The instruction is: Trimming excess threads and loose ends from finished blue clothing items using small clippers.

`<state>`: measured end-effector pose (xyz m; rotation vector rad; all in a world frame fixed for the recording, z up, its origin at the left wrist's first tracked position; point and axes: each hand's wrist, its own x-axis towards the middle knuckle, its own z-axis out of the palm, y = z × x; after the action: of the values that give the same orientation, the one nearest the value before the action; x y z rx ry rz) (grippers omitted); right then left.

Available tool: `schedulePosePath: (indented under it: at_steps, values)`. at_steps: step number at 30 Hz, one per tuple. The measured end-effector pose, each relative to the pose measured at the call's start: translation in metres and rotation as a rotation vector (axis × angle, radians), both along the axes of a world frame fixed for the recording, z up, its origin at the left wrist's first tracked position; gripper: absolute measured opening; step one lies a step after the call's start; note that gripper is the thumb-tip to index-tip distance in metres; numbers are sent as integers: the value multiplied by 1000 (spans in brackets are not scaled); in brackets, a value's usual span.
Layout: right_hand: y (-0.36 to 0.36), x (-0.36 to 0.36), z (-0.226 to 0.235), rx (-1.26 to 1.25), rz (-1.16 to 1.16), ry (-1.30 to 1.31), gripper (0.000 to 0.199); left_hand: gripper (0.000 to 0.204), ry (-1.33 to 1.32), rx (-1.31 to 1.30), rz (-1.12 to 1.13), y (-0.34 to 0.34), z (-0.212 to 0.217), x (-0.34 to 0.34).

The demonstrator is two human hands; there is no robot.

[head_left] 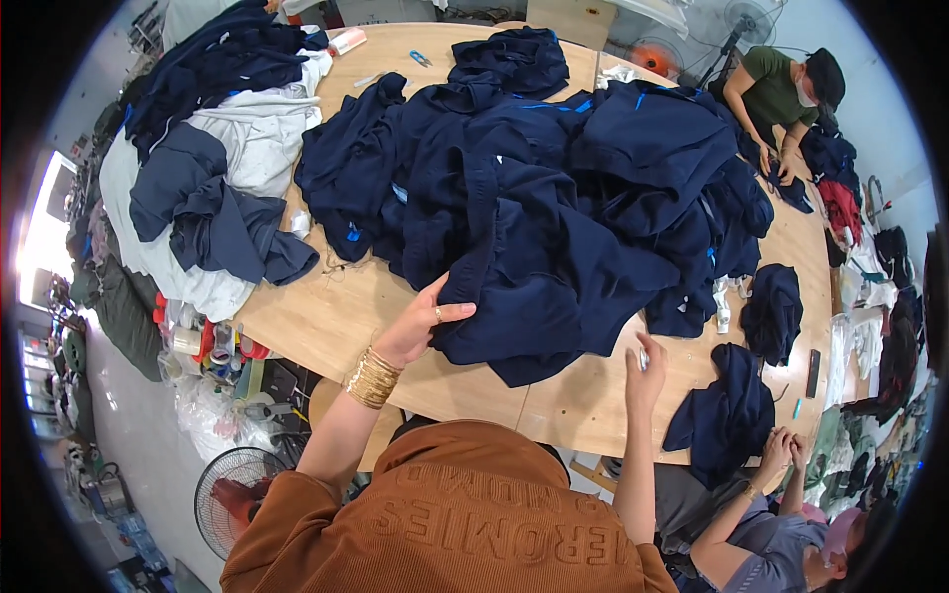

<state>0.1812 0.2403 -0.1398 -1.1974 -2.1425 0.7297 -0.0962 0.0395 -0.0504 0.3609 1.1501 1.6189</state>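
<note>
Left hand [415, 328] is pinching a navy garment [539, 267] near the worktop's [563, 400] front edge, seemingly steadying it, while the right hand [645, 383] is clasping a small object [644, 360].

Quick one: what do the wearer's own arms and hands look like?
Brown ribbed sleeves, forearms bare below. Left hand: gold-coloured ring, stacked gold-coloured bangles at the wrist. Right hand: no bangles visible. No gloves.
</note>
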Motion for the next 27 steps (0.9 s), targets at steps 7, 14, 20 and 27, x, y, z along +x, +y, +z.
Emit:
schedulePosePath:
  at_steps: [7,14,20,27]
  values:
    - [-67,-115,114,285,482,426,23,52,-149,64,-80,-4,4,16]
    - [-75,-137,113,348,478,445,22,48,-149,89,-115,-5,11,29]
    - [-65,-133,121,331,532,416,20,44,-139,94,-84,1,20,33]
    - [-71,-122,129,-26,434,416,13,22,90,100,67,14,15,40]
